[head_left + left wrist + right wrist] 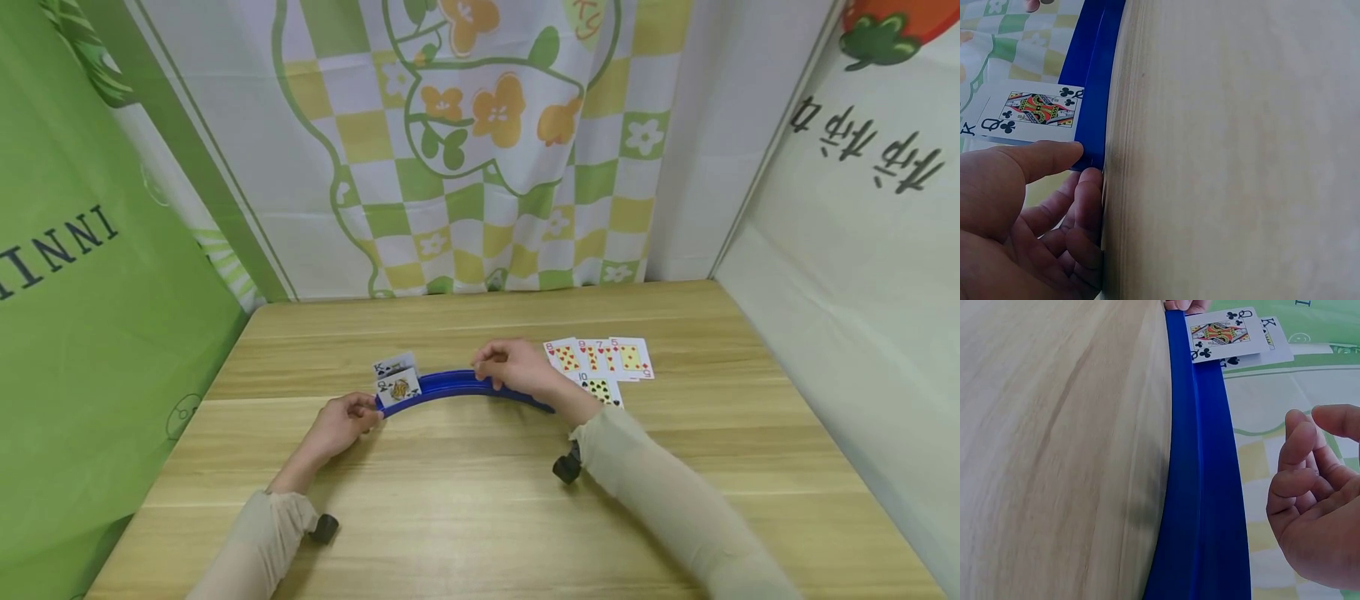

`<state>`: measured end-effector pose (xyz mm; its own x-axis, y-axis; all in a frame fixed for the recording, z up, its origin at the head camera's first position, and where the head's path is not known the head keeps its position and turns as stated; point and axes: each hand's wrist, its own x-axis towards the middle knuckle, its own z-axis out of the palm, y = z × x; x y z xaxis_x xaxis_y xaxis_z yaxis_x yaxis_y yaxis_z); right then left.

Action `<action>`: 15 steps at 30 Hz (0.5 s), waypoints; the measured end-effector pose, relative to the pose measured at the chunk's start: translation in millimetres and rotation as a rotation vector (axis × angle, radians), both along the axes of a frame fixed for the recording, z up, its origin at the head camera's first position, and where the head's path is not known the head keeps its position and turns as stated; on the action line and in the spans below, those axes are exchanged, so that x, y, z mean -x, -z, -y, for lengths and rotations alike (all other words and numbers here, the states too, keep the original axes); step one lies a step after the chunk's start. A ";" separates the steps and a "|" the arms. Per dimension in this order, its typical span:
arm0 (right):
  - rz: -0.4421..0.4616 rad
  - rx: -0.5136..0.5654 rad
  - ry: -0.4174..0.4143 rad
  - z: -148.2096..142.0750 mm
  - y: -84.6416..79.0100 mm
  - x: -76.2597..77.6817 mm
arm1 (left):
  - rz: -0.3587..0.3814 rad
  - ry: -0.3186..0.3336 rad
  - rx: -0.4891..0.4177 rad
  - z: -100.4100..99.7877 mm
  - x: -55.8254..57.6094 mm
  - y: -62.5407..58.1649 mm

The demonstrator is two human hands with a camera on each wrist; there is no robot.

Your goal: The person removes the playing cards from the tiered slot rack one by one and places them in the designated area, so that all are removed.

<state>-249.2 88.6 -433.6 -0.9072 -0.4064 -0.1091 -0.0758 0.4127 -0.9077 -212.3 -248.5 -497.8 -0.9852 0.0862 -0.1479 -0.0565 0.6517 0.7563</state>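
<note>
A curved blue playing card holder point(457, 385) lies on the wooden table. Two cards stand in its left end: the queen of clubs point(1035, 114) in front and the king of spades point(1279, 342) behind, partly covered by the queen. My left hand point(341, 427) pinches that end of the holder, thumb on its top beside the queen and fingers at its lower edge. Over the holder's right half is my right hand point(516, 367), fingers loosely curled. In the right wrist view its thumb and fingertips stand a little apart with nothing between them.
Face-up at the right lie an eight point(564, 358), a nine point(592, 357), a seven point(610, 358) and a five of diamonds point(632, 358), overlapping. A black ten point(602, 390) lies below them, partly hidden by my right wrist. Fabric walls point(480, 208) enclose the wooden table point(480, 517).
</note>
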 end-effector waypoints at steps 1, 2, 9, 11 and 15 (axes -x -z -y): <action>0.000 -0.001 -0.004 1.4 0.2 0.1 | 0.000 -0.001 -0.001 0.0 0.0 -0.2; 0.001 0.000 -0.009 3.0 0.3 0.2 | 0.000 -0.003 -0.002 -0.1 -0.1 -0.3; -0.006 0.002 -0.032 15.7 1.0 2.1 | 0.001 -0.005 -0.004 -0.5 -1.6 -1.2; -0.003 0.009 -0.039 19.5 1.0 2.5 | -0.002 -0.004 -0.003 -0.7 -1.4 -1.6; -0.008 0.010 -0.047 26.5 2.6 4.4 | -0.006 0.000 0.000 -1.1 -0.7 -1.8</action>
